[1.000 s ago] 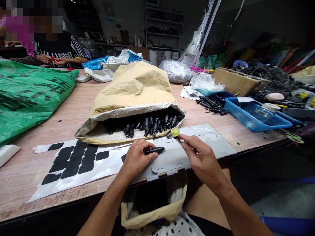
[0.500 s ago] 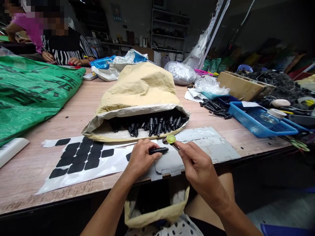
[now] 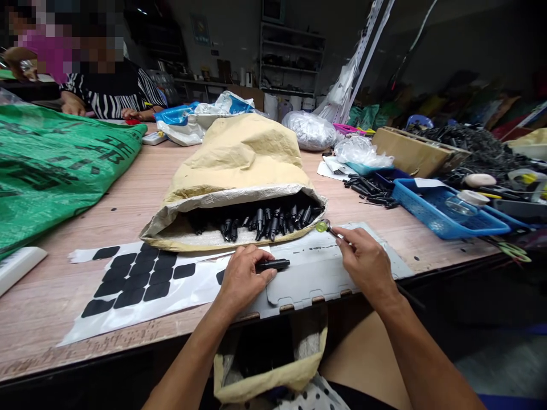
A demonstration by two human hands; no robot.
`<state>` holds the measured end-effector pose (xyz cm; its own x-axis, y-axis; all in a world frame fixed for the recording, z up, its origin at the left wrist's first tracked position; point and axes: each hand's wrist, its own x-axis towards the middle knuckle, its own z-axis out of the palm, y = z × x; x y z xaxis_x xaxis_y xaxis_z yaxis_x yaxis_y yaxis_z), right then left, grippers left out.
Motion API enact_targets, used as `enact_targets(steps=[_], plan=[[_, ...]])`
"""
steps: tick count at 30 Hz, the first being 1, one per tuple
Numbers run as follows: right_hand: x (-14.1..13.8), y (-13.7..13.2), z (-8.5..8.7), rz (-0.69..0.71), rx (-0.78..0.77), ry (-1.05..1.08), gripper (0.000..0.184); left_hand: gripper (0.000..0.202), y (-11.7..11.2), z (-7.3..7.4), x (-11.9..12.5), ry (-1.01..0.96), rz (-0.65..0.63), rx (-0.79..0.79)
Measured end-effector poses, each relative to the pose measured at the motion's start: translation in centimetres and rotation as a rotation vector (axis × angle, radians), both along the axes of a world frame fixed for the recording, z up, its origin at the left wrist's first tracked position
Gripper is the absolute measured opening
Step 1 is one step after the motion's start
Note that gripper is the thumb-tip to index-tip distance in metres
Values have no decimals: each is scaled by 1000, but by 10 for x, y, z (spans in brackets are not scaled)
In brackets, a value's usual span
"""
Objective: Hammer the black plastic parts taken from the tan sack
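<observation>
On the grey board at the table's front edge, my left hand is closed around a short black pen-like tube, which points to the right. To the right of it, my right hand pinches a small thin tool with a round yellow-green end, held above the board and apart from the tube. Its exact kind is not clear. Just behind both hands lies a tan sack, its mouth facing me, with several similar black tubes inside.
A white sheet with black rounded stickers lies at left, near a green bag. Blue baskets, loose black parts and scissors are at right. Another open sack hangs below the table edge. A person sits across the table.
My right hand has moved right, carrying the tool with the yellow-green end away from the black tube. My left hand keeps its grip on the tube in nearly the same place.
</observation>
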<state>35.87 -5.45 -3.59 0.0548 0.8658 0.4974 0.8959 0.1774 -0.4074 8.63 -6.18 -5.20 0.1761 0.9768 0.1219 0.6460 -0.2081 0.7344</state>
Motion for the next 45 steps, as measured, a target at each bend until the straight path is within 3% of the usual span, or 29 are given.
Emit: enact_targets(steps=[4, 10, 13, 15, 18, 22, 25, 27, 29, 32, 34, 37, 40, 42, 45], plan=[[23, 32, -19, -200, -61, -183, 31, 16, 0, -2, 0, 10, -9, 10], [30, 45, -39, -230, -17, -289, 33, 15, -1, 3, -1, 16, -24, 33], [30, 44, -39, -225, -12, -302, 32, 21, -24, 14, -1, -97, -89, 36], [29, 43, -39, -219, -11, -308, 32, 24, -49, 16, 0, -164, -217, -61], [28, 43, -38, -222, -4, -320, 33, 26, -87, 1, 4, -24, -406, -266], [27, 43, -39, -227, 2, -336, 33, 34, -112, -38, 10, 414, -235, -424], [27, 43, -40, -222, 7, -334, 33, 39, -111, -50, 13, 588, -183, -482], [27, 42, -40, -220, 10, -334, 33, 35, -105, -46, 14, 590, -263, -518], [27, 42, -40, -225, 9, -340, 32, 31, -99, -36, 13, 537, -422, -532], [27, 42, -40, -240, 1, -347, 32, 26, -92, -14, 13, 475, -643, -526], [26, 42, -40, -243, -2, -348, 32, 23, -90, 3, 12, 418, -691, -485], [27, 42, -40, -235, 9, -343, 32, 22, -86, 29, 8, 228, -613, -361], [27, 43, -41, -226, 26, -343, 32, 23, -65, 47, -1, 97, -419, -267], [28, 43, -42, -226, 33, -349, 32, 29, -37, 53, -10, 92, -186, -180], [28, 44, -43, -227, 37, -351, 31, 34, 16, 53, -26, 197, 262, -2]])
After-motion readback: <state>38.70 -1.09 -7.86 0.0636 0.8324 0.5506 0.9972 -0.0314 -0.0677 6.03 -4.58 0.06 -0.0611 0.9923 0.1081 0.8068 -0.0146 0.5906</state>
